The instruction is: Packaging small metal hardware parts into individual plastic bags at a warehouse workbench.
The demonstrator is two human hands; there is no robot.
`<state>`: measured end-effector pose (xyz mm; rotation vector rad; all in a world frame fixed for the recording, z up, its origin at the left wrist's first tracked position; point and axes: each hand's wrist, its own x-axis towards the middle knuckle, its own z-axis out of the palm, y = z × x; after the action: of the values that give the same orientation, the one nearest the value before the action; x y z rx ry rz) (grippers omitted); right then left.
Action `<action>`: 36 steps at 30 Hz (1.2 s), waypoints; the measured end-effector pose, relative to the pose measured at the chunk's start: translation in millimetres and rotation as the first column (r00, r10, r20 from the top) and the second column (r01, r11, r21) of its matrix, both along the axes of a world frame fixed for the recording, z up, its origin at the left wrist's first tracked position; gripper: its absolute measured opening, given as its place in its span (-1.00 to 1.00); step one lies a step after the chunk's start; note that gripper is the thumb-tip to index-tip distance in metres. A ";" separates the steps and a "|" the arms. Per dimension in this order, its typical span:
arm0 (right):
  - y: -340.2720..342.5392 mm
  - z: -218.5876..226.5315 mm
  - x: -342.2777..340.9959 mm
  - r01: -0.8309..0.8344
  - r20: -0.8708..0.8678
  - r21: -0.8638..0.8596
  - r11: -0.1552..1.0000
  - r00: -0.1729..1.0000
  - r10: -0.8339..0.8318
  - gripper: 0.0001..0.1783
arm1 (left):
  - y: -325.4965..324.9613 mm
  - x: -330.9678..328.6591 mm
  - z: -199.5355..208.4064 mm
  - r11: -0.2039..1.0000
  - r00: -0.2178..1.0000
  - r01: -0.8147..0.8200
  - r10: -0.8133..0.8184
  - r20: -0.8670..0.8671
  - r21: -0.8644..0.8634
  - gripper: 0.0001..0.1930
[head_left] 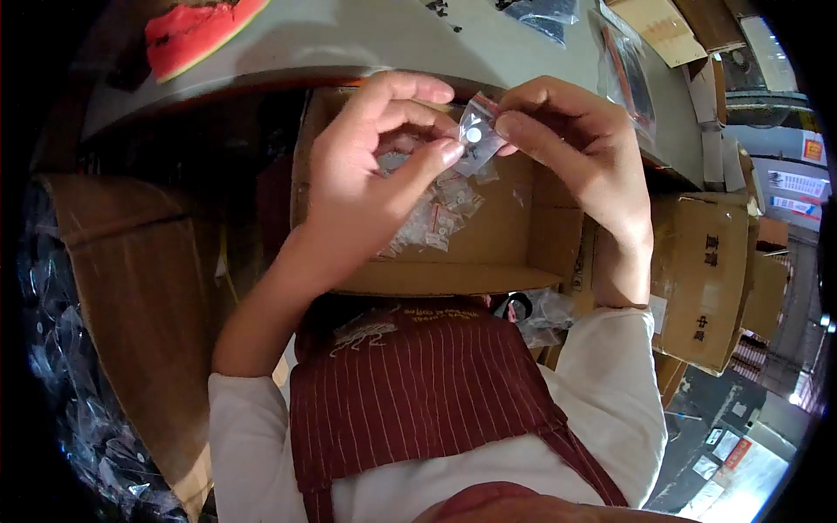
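Observation:
A small clear zip bag (479, 150) with a red strip along its top is held up between my two hands. Inside it show a white round piece and some small dark bits. My left hand (375, 148) pinches the bag's left edge between thumb and fingers. The thumb and fingers of my right hand (571, 135) close on its upper right side. Just below my hands, an open cardboard box (497, 244) holds several similar small bags (440, 218) in a loose heap.
A grey table (349, 39) runs behind the box, with a piece of watermelon (187, 39) at its left and small dark parts (438, 8) at the back. Cardboard boxes (697, 270) stand on the right. At the left, a large carton (122, 288) adjoins a pile of clear plastic-wrapped items (65, 375).

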<state>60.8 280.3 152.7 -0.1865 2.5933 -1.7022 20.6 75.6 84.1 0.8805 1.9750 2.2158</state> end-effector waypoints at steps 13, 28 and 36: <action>3.9 -3.8 4.2 -0.003 -0.064 -0.279 0.960 0.998 -0.016 -0.86 | -13.3 7.7 18.3 0.959 0.855 0.215 -0.277 0.438 0.185 -0.60; -0.7 -12.5 0.9 -0.015 -0.061 -0.080 0.997 0.998 0.010 -0.70 | 4.7 -20.1 23.2 0.984 0.990 0.140 -0.136 0.045 -0.108 -0.97; 0.7 -7.1 -9.3 -0.173 -0.146 0.096 0.980 0.972 0.186 -0.89 | 3.4 -27.7 23.5 0.979 0.982 0.165 -0.174 -0.069 -0.120 -0.97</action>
<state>51.5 281.0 145.6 -0.5530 2.6508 -1.5753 -7.1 79.1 107.5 1.0926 1.9539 1.9852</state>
